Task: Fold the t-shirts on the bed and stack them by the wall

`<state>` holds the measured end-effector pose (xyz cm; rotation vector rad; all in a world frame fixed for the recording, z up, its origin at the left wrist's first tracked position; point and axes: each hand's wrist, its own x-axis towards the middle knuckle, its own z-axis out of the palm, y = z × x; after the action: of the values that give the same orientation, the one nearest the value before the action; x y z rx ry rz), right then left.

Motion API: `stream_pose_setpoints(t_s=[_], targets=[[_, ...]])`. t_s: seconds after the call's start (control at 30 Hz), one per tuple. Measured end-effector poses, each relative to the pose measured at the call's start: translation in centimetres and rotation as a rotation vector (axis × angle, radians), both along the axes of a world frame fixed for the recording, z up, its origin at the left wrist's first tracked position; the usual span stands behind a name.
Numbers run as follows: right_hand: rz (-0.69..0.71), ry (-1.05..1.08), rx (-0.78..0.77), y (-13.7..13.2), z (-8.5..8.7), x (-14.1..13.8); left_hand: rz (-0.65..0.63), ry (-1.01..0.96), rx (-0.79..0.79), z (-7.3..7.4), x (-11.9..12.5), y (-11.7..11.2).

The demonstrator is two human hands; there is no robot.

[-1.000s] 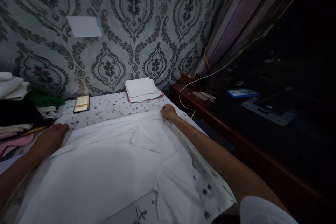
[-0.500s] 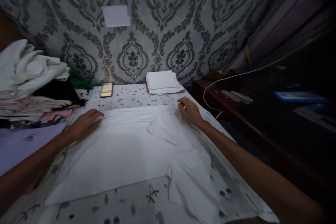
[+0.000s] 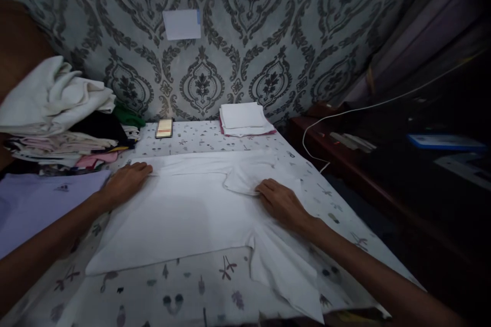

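Lying crosswise on the bed [image 3: 199, 138], the white shirt [image 3: 184, 214] points its sleeves rightward; left hand [image 3: 128, 179] and right hand [image 3: 280, 202] press it with open palms.

The right hand [image 3: 282, 203] left the far right corner of the white shirt [image 3: 180, 214], close to the right edge of the bed [image 3: 199, 138], and drew back toward the near edge, coming to lie flat on the cloth with its fingertips at the folded sleeve [image 3: 240, 181] (which looked more bunched than before). The left hand [image 3: 126, 181] slid inward from the bed's left edge onto the shirt's far left corner
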<state>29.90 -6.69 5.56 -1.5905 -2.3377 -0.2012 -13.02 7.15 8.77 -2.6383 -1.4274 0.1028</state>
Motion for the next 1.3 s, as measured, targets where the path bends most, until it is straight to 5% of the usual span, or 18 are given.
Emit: stream_pose_setpoints(t_s=[0.13, 0.33, 0.43, 0.7, 0.9, 1.07, 1.3], targets=[[-0.034, 0.170, 0.051, 0.1, 2.5, 2.4, 0.051, 0.056, 0.037, 0.8, -0.2, -0.3], [0.013, 0.287, -0.323, 0.1, 3.8, 3.2, -0.006, 0.024, -0.071, 1.1, -0.6, -1.3], [0.003, 0.400, -0.350, 2.2, 3.8, 1.4, -0.065, -0.004, -0.070, 1.0, 0.5, -1.7], [0.188, 0.280, -0.262, 11.6, 0.2, -5.4, -0.075, 0.093, -0.196, 1.3, 2.7, -2.6], [0.077, 0.166, -0.309, 12.5, -0.6, -8.4, -0.086, -0.006, -0.308, 2.4, 3.2, -2.3], [0.214, 0.019, -0.176, 10.5, -0.1, -10.3, -0.184, -0.055, -0.229, 1.4, 5.2, -2.5], [0.128, -0.109, -0.134, 10.8, 0.2, -11.9, -0.484, -0.310, -0.407, -2.1, 8.7, -6.3]])
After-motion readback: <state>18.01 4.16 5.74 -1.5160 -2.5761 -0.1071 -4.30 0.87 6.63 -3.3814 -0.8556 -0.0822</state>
